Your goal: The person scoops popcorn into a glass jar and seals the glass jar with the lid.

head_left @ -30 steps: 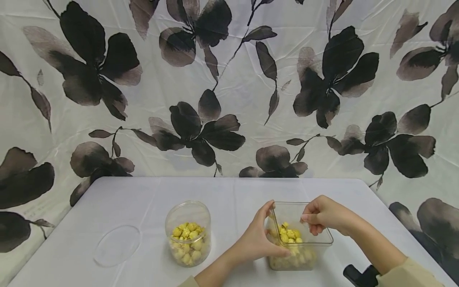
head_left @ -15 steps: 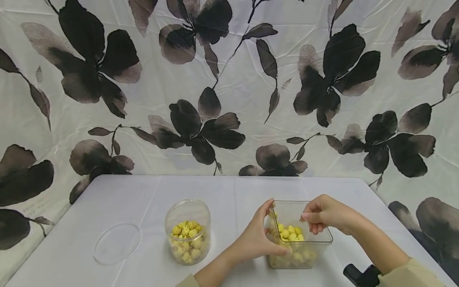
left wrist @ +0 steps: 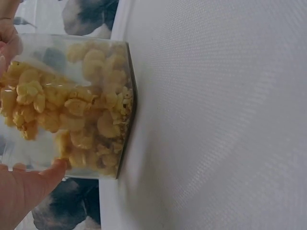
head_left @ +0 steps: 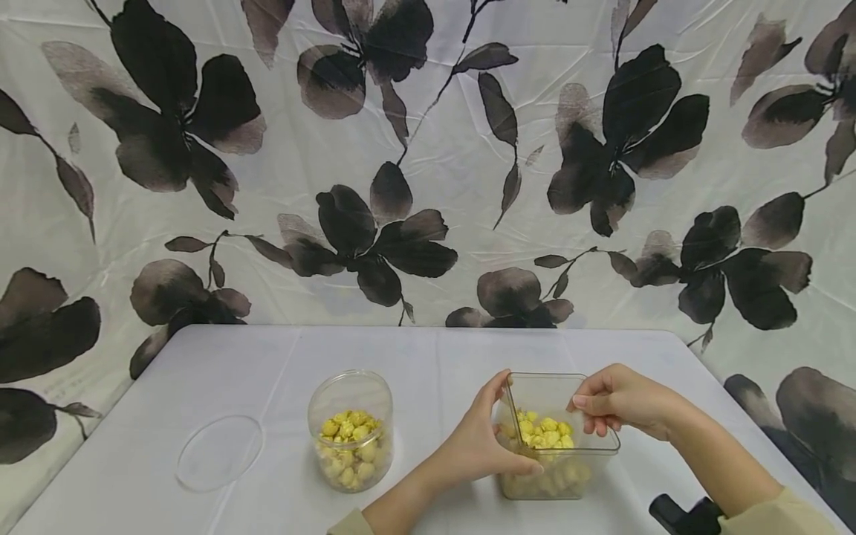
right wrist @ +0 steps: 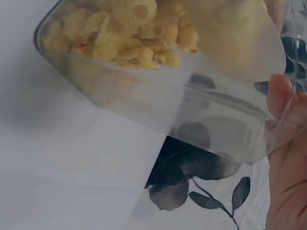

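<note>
A clear rectangular tub (head_left: 580,475) partly filled with yellow popcorn (head_left: 545,432) stands at the right of the table. My left hand (head_left: 468,449) grips its left side, fingers near the back rim and thumb across the front wall. Above the tub's right part, my right hand (head_left: 618,405) pinches with fingers and thumb. In the right wrist view, a clear plastic piece with a rounded edge (right wrist: 249,43) reaches from the fingers (right wrist: 280,93) over the popcorn; its full shape is hidden. The left wrist view shows popcorn (left wrist: 79,108) heaped against the tub's walls.
Left of the tub stands a round clear jar (head_left: 351,390) with popcorn in its lower part. A clear round lid (head_left: 221,453) lies farther left on the white table (head_left: 281,386). Black gear (head_left: 685,514) sits beside the right sleeve. Floral cloth (head_left: 481,148) hangs behind.
My right hand has shifted slightly to the right over the tub. The popcorn inside has spread rightward. The left hand keeps its grip, and the jar and lid stay put.
</note>
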`<state>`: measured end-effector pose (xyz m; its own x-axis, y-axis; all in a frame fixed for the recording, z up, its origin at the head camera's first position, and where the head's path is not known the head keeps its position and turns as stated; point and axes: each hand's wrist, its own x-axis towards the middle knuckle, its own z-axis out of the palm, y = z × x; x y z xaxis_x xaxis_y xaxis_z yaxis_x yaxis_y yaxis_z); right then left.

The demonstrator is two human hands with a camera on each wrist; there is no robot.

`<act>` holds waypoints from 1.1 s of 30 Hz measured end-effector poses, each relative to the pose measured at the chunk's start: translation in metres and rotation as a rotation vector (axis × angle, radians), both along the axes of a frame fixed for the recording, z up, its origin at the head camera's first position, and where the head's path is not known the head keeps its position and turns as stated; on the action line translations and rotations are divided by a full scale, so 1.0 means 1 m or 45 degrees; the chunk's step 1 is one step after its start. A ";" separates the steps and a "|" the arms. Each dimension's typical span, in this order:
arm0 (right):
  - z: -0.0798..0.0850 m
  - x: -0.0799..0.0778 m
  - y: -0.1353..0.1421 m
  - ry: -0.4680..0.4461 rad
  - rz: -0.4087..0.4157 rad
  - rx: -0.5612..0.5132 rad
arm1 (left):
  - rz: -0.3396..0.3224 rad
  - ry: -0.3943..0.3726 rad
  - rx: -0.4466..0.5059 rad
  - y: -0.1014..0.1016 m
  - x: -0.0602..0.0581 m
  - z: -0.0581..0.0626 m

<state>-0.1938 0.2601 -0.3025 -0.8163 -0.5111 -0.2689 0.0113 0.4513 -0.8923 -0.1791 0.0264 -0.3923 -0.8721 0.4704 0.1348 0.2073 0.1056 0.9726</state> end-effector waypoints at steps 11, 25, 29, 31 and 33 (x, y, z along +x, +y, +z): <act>-0.003 0.007 0.003 -0.049 -0.041 -0.049 | 0.009 -0.009 -0.007 0.000 0.002 -0.002; -0.002 0.014 0.015 -0.061 -0.050 -0.080 | 0.019 0.006 -0.011 0.001 0.003 -0.004; -0.004 0.015 0.015 -0.074 -0.069 -0.106 | 0.023 0.021 -0.016 0.000 0.004 -0.005; -0.004 0.016 0.016 -0.085 -0.079 -0.121 | 0.017 0.025 -0.014 0.000 0.005 -0.006; -0.005 0.016 0.017 -0.094 -0.083 -0.137 | 0.010 0.024 -0.011 0.000 0.005 -0.006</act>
